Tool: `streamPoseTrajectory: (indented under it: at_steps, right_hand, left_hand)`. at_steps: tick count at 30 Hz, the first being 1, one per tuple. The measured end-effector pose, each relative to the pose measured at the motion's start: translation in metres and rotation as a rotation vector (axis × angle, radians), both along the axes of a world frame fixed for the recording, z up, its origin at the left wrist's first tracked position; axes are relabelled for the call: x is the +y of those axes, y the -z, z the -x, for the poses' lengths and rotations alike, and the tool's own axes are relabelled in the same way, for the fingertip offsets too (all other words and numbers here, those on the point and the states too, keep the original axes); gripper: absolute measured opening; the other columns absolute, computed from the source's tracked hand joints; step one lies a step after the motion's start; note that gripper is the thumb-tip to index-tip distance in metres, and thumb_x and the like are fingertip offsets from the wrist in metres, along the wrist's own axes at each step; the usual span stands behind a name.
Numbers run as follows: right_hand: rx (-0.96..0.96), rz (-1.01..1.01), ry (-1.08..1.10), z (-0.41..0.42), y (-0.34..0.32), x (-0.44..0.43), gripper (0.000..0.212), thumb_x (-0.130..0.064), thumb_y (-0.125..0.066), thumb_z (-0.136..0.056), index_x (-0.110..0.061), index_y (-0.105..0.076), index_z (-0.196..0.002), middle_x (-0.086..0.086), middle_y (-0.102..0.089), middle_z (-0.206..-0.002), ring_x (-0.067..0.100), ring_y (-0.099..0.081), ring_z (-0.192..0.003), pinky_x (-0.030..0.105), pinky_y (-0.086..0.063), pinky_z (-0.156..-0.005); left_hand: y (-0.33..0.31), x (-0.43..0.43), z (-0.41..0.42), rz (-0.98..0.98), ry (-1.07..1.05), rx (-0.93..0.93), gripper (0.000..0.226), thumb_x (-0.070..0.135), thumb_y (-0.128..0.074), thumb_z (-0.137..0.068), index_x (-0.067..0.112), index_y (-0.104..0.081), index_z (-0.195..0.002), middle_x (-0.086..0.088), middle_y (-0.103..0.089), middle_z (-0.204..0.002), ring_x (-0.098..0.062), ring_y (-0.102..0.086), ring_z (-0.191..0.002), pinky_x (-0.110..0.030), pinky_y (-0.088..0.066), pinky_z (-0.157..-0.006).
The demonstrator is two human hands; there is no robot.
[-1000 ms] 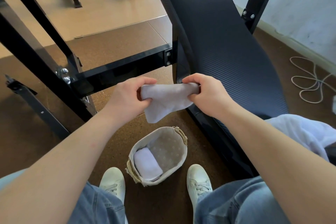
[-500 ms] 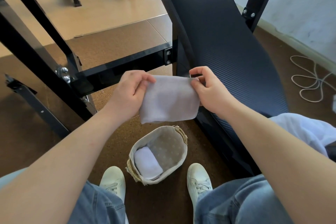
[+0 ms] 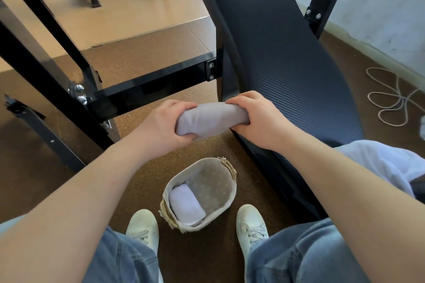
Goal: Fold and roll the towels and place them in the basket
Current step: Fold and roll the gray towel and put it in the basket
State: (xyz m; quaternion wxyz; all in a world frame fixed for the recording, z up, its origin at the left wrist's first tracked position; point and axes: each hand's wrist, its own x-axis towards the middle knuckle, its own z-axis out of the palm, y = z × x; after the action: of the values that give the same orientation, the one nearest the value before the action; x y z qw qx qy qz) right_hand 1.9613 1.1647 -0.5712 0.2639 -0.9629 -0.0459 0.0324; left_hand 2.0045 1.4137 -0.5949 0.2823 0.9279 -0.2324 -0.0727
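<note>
1. Head view, hands: my left hand [image 3: 164, 125] and right hand [image 3: 259, 119] each clasp one end of the grey towel [image 3: 211, 117]. The fingers curl over the top and the left thumb is underneath. Neither hand is free.
2. Head view, towel: it is held in the air as a short, thick roll lying crosswise between the hands, above the floor [image 3: 138, 179] and ahead of my knees. I cannot see the loose edge.
3. Step in hand, as I judge it: tightening the roll.
   - Keep both ends level so the roll does not cone.
   - Turn the loose edge underneath.
   - Keep one hand wrapped around the middle when lowering, or the roll may spring open.
4. Head view, basket [image 3: 208, 223]: it stands on the floor between my left shoe [image 3: 142, 227] and right shoe [image 3: 251, 223], below the towel and nearer to me.
   - A white rolled towel [image 3: 186, 202] lies along its left wall.
   - The right half shows bare lining, so that is the slot. The new roll should lie parallel to the first.
5. Edges and room:
   - The bench pad [image 3: 287, 53] edge is just beside my right hand.
   - The black frame bar [image 3: 156, 82] lies beyond the left hand.
   - The drop towards me looks unobstructed.
   - The basket handles and both shoes are the edges to avoid.
   - The cord [image 3: 388, 99] lies well apart, near the wall.
</note>
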Motion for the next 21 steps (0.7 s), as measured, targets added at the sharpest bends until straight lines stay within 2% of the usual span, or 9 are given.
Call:
streamPoseTrajectory:
  at_steps: [3, 5, 7, 10, 13, 15, 18, 19, 21]
  right_hand:
    - [0.014, 0.02, -0.009, 0.001, 0.003, 0.002, 0.051, -0.019, -0.068, -0.097, -0.031, -0.053, -0.144, -0.005, -0.056, -0.133, 0.015, -0.055, -0.119, 0.017, -0.041, -0.087]
    - [0.053, -0.075, 0.045, 0.002, 0.006, 0.005, 0.049, -0.015, -0.066, -0.098, -0.032, -0.052, -0.142, -0.007, -0.06, -0.122, 0.015, -0.065, -0.108, 0.016, -0.051, -0.08]
    - [0.078, -0.208, 0.071, 0.0, 0.006, 0.004, 0.053, -0.005, -0.068, -0.094, -0.031, -0.056, -0.139, -0.006, -0.056, -0.13, 0.02, -0.066, -0.105, 0.029, -0.062, -0.081]
    - [0.137, -0.385, 0.112, -0.002, 0.0, 0.004, 0.06, -0.001, -0.071, -0.089, -0.029, -0.059, -0.141, -0.007, -0.043, -0.143, 0.019, -0.055, -0.116, 0.032, -0.063, -0.083]
    - [0.216, -0.65, 0.216, 0.003, -0.006, 0.013, 0.04, -0.025, -0.065, -0.1, -0.021, -0.063, -0.139, -0.006, -0.041, -0.141, 0.018, -0.056, -0.115, 0.036, -0.064, -0.084]
    - [0.195, -0.707, 0.31, 0.005, -0.005, 0.016, 0.031, -0.033, -0.059, -0.103, -0.021, -0.069, -0.13, -0.006, -0.046, -0.138, 0.019, -0.058, -0.112, 0.038, -0.064, -0.083]
    - [0.143, -0.691, 0.318, 0.009, -0.006, 0.017, 0.019, -0.027, -0.065, -0.1, -0.028, -0.074, -0.116, -0.006, -0.055, -0.128, 0.021, -0.06, -0.111, 0.038, -0.064, -0.082]
    - [0.158, -0.672, 0.283, 0.011, -0.007, 0.017, 0.02, -0.024, -0.068, -0.097, -0.031, -0.072, -0.116, -0.005, -0.056, -0.127, 0.021, -0.061, -0.111, 0.038, -0.064, -0.083]
    - [0.251, -0.656, 0.209, 0.015, -0.01, 0.017, 0.044, -0.015, -0.076, -0.09, -0.033, -0.061, -0.127, -0.003, -0.054, -0.125, 0.022, -0.062, -0.111, 0.037, -0.063, -0.084]
  left_hand:
    - [0.005, 0.001, 0.003, -0.019, -0.002, -0.148, 0.054, 0.035, -0.076, -0.088, 0.028, -0.054, -0.137, 0.006, -0.063, -0.121, -0.015, -0.061, -0.104, -0.03, -0.053, -0.085]
    - [0.007, -0.001, 0.006, 0.0, -0.02, -0.145, 0.05, 0.033, -0.072, -0.093, 0.028, -0.052, -0.138, 0.006, -0.061, -0.119, -0.012, -0.064, -0.087, -0.027, -0.056, -0.072]
    - [0.008, -0.002, 0.006, 0.089, -0.047, -0.081, 0.048, 0.03, -0.069, -0.095, 0.031, -0.051, -0.14, 0.006, -0.055, -0.118, -0.012, -0.065, -0.076, -0.024, -0.056, -0.058]
    - [0.008, -0.003, 0.002, 0.208, -0.104, -0.024, 0.05, 0.026, -0.072, -0.093, 0.04, -0.052, -0.137, 0.004, -0.049, -0.123, -0.019, -0.063, -0.089, -0.029, -0.058, -0.066]
    - [0.003, -0.008, 0.004, 0.31, -0.168, 0.134, 0.052, 0.03, -0.076, -0.09, 0.04, -0.053, -0.135, 0.004, -0.047, -0.126, -0.019, -0.062, -0.099, -0.034, -0.062, -0.076]
    - [-0.002, -0.014, 0.012, 0.465, -0.214, 0.267, 0.035, 0.036, -0.068, -0.097, 0.035, -0.056, -0.13, 0.004, -0.048, -0.125, -0.018, -0.062, -0.102, -0.028, -0.063, -0.071]
    - [-0.006, -0.018, 0.023, 0.683, -0.32, 0.315, 0.015, 0.031, -0.059, -0.103, 0.031, -0.065, -0.117, 0.007, -0.049, -0.122, -0.015, -0.057, -0.109, -0.026, -0.062, -0.07]
    - [-0.007, -0.018, 0.026, 0.732, -0.356, 0.317, 0.013, 0.027, -0.06, -0.103, 0.029, -0.065, -0.115, 0.008, -0.049, -0.122, -0.015, -0.056, -0.11, -0.027, -0.063, -0.07]
    - [-0.009, -0.017, 0.031, 0.814, -0.405, 0.34, 0.016, 0.02, -0.062, -0.102, 0.026, -0.064, -0.117, 0.007, -0.049, -0.123, -0.017, -0.057, -0.111, -0.033, -0.064, -0.074]
